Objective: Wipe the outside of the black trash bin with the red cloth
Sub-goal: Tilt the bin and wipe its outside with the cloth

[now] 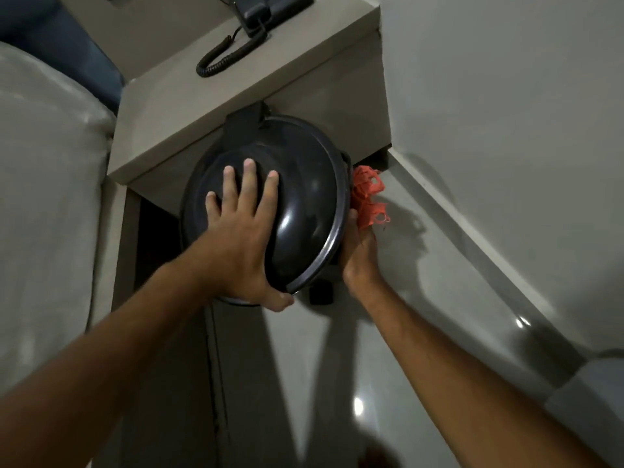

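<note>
The black trash bin point(304, 184) stands on the floor below me, seen from above, its domed lid shiny. My left hand point(243, 231) lies flat on the lid, fingers spread and thumb hooked under the near rim. My right hand point(358, 251) is pressed against the bin's right side below the rim and grips the red cloth point(368, 195), which bunches out above the fingers. The bin's body is mostly hidden under the lid. A black foot pedal point(320, 291) pokes out at the near side.
A beige bedside cabinet point(209, 106) overhangs the bin's far side, with a black telephone point(270, 8) and its coiled cord on top. A bed with white covers point(44, 197) fills the left. A wall point(506, 96) and its skirting run along the right of the glossy tiled floor point(405, 298).
</note>
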